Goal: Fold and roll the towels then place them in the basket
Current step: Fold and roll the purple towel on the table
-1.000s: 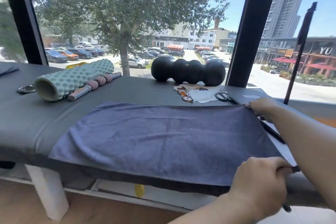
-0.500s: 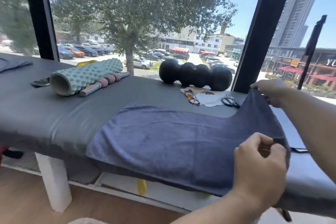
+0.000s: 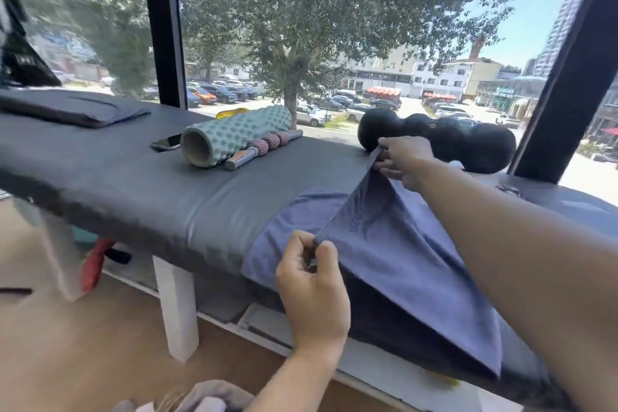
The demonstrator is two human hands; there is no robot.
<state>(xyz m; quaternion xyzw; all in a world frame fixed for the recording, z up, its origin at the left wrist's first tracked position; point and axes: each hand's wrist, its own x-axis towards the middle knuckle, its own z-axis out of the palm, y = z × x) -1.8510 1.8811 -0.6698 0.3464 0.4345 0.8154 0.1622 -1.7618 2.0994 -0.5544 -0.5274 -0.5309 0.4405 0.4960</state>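
Towel [image 3: 394,254] half lifted off the surface [image 3: 133,184], mid-fold. My left hand [image 3: 312,288] has a pinch grip on its near corner, right hand [image 3: 403,160] pinches the far corner. Risks: corners land uneven, giving a crooked fold; near edge hangs off the surface and could slide w/ slack; far corner may snag the black roller [image 3: 468,144] just behind the towel.

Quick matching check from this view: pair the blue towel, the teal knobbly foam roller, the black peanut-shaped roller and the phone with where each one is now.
Things:
1. blue cloth towel
2. teal knobbly foam roller
3. black peanut-shaped roller
4. dark flat phone

Places:
A. by the window, behind the right hand
B. left of the foam roller's open end
C. pinched at two corners, lifted off the grey padded table
D. beside the pink-beaded massage stick

Pairs: 1-C, 2-D, 3-A, 4-B
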